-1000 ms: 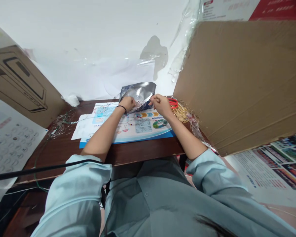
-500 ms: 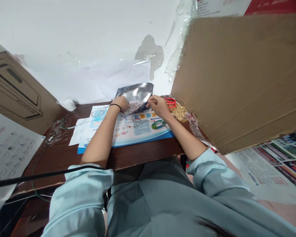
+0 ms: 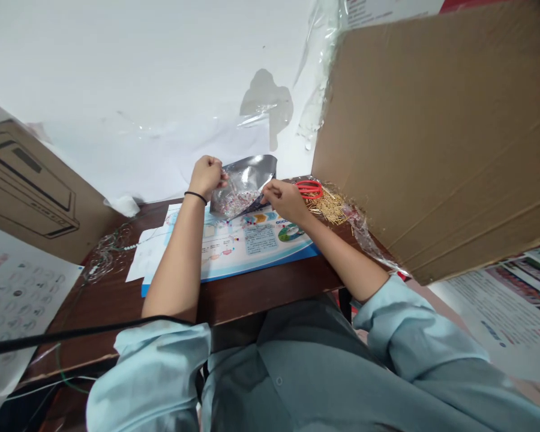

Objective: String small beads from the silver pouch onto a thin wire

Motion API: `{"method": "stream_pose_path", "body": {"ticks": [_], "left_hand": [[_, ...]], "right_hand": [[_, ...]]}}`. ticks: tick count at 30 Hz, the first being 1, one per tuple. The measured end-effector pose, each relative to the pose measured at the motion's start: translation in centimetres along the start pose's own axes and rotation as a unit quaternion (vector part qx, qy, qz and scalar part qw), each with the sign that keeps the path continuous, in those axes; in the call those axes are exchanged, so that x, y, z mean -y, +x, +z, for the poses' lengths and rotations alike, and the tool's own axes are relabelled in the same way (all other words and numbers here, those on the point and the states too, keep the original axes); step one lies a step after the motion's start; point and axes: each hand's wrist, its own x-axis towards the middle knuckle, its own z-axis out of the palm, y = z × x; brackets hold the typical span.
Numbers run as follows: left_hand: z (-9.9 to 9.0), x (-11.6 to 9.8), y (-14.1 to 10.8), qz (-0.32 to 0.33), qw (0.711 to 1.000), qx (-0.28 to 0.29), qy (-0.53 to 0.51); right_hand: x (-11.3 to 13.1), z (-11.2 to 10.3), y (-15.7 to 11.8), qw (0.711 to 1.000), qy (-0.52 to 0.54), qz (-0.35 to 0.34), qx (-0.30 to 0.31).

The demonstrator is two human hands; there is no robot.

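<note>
The bag (image 3: 258, 170) stands open at the back of the counter (image 3: 256, 297), by the far edge of the printed sheet (image 3: 261, 246), with tiny beads (image 3: 237, 205) showing in it. The left hand (image 3: 206, 176) is at its left side, fingers bunched; the right hand (image 3: 285, 200) is at its right edge, fingers pinched together. Whether either grasps the bag or something thin, I cannot tell. Best to steady the rim and tilt it little, lest beads spill toward the scissors (image 3: 310, 189).
</note>
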Motion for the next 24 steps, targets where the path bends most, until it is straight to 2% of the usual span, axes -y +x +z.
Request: {"method": "stream_pose_path", "body": {"ticks": [3,7,10,15,19,24], "left_hand": [[0.1,0.2,-0.2,-0.02,0.999,0.023,-0.039],[0.9,1.7,0.5,-0.009,0.997,0.024,-0.079],[1.4,2.2,1.0,0.035,0.994,-0.001,-0.105],[1.3,1.8,1.4,0.126,0.978,-0.055,-0.156],[1.2,1.8,1.7,0.17,0.968,-0.053,-0.177],[1.6,2.4,1.9,0.196,0.968,-0.025,-0.156]], "right_hand": [[0.3,0.1,-0.1,1.0,-0.004,0.0,0.003],[0.1,0.1,0.0,1.0,-0.003,-0.016,0.0],[-0.3,0.0,0.0,1.0,-0.01,-0.02,-0.007],[-0.3,-0.1,0.0,1.0,-0.017,-0.011,-0.006],[0.0,0.0,0.0,1.0,-0.014,-0.009,0.0],[0.2,0.0,-0.1,1.0,-0.022,-0.008,-0.001]]}}
